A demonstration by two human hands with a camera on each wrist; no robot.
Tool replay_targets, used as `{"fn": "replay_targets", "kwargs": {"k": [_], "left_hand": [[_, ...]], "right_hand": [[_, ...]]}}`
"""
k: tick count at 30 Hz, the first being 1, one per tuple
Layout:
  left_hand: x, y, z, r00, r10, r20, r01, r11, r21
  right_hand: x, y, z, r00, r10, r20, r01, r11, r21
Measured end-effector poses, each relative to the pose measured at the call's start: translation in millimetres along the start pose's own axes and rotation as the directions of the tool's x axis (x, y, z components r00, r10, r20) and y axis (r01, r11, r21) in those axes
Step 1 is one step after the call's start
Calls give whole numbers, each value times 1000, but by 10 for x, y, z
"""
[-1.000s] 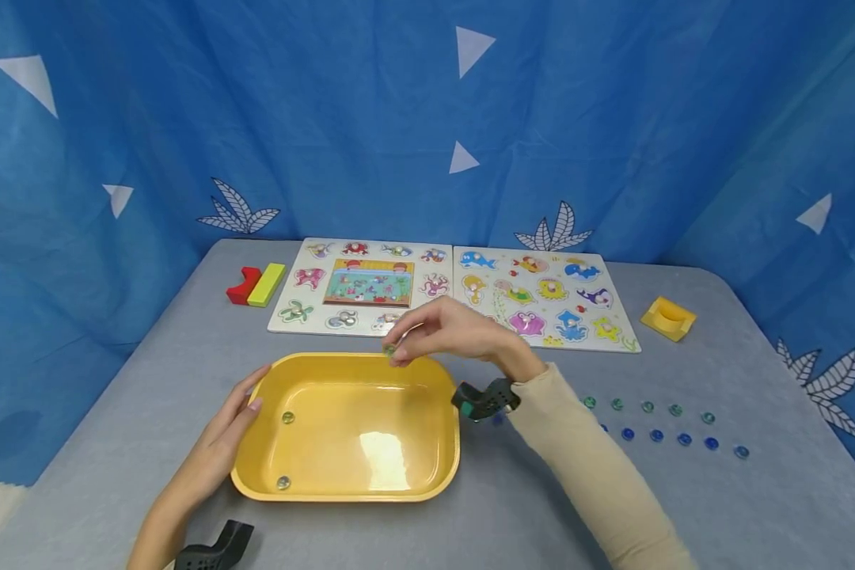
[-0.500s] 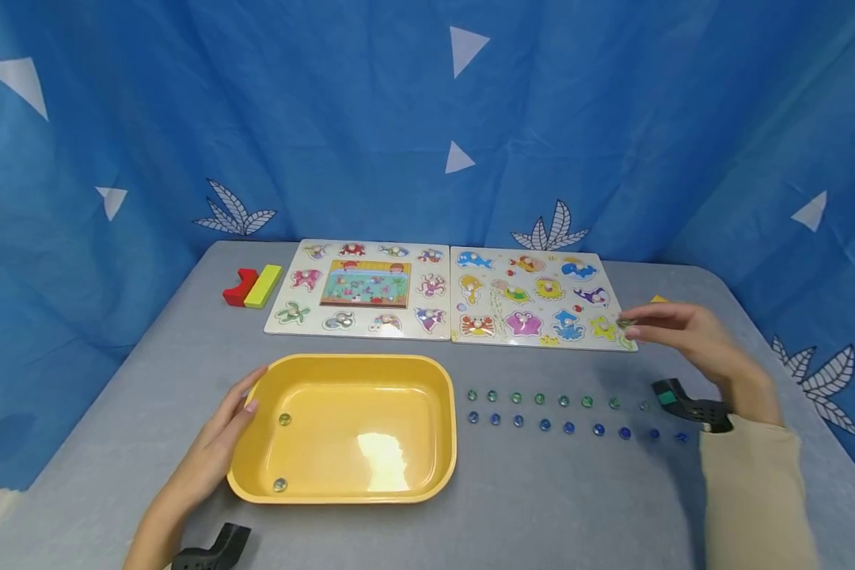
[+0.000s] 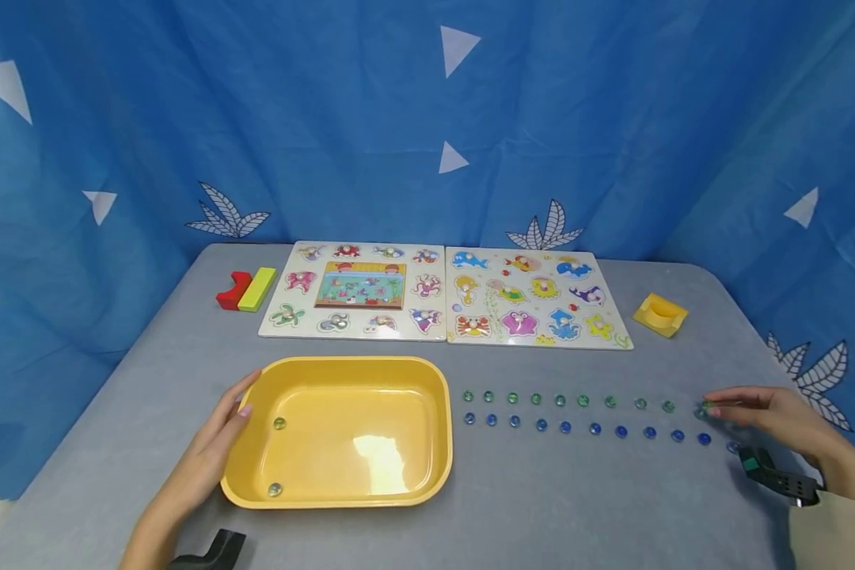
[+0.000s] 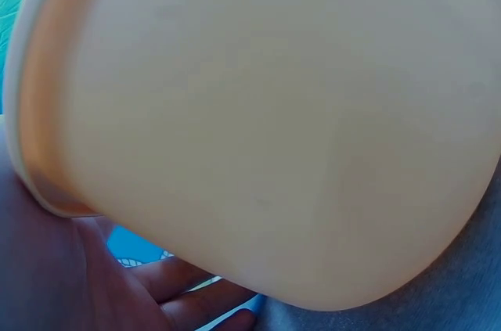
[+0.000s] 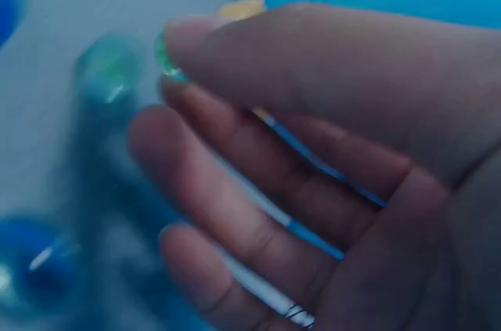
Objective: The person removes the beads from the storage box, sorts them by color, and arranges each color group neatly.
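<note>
At the right end of the green row, my right hand (image 3: 791,419) pinches a green glass bead (image 5: 167,59) between thumb and index finger. A second green bead (image 5: 109,73) lies on the table just past those fingertips. My left hand (image 3: 203,455) holds the left side of a yellow tray (image 3: 443,431), its thumb on the rim and its fingers along the outside. Inside the tray, a yellowish-green bead (image 3: 279,423) and a paler bead (image 3: 275,489) lie near the left wall. In the left wrist view, the tray wall (image 4: 258,135) fills most of the picture.
A row of several green beads (image 3: 560,400) runs right of the tray, with a row of blue beads (image 3: 565,427) in front. Behind lie two sea-animal puzzle boards (image 3: 435,328), red (image 3: 231,294) and lime (image 3: 258,289) blocks, and a yellow block (image 3: 660,314).
My right hand, pinching a bead, has travelled from above the tray's far edge to the right and down to the end of the green row. My left hand keeps its place on the tray.
</note>
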State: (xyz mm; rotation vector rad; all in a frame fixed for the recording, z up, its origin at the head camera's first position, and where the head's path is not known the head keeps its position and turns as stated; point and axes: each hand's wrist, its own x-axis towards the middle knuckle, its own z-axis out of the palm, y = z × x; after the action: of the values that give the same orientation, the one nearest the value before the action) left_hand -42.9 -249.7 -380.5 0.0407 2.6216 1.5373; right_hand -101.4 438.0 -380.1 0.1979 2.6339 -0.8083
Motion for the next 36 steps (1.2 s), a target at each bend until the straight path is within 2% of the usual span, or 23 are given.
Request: {"fn": "replay_targets", "kwargs": {"k": [6,12,19,24,27,29,32,34,36], "left_hand": [[-3,-8,2,1000,-4,1,4,1000,2],[-2,1,-5,1000,-22,5,22,1000,0],[-11,5,-3,1000,-19,0,19,1000,1],[-9,3,3,1000,-25,-1,25,1000,3],[-8,5,10,1000,-23,-2,23,1000,4],[-8,4,12,1000,-18,-1,18,1000,4],[-8,2,10,1000,-3,-3,3,1000,1],[-6,3,8,1000,2,-5,-2,1000,1],[-3,6,8,1000,12,-8,-12,1000,-2]], "right_hand": [[54,348,73,996,86,-14,-86,996,18],[88,539,89,983,157,-95,-155,988,20],[99,587,123,981,129,-142,-129,992,4],[108,610,107,985,111,-131,-113,994,-5],[119,716,70,989,82,-125,-84,996,-14],[108,752,56,986,36,-163,-42,999,-35],[19,499,18,977,-28,-212,23,999,-25],[-43,193,-6,971,-82,-224,84,996,-1],[-89,-171,-25,970,-146,-197,158,986,50]]}}
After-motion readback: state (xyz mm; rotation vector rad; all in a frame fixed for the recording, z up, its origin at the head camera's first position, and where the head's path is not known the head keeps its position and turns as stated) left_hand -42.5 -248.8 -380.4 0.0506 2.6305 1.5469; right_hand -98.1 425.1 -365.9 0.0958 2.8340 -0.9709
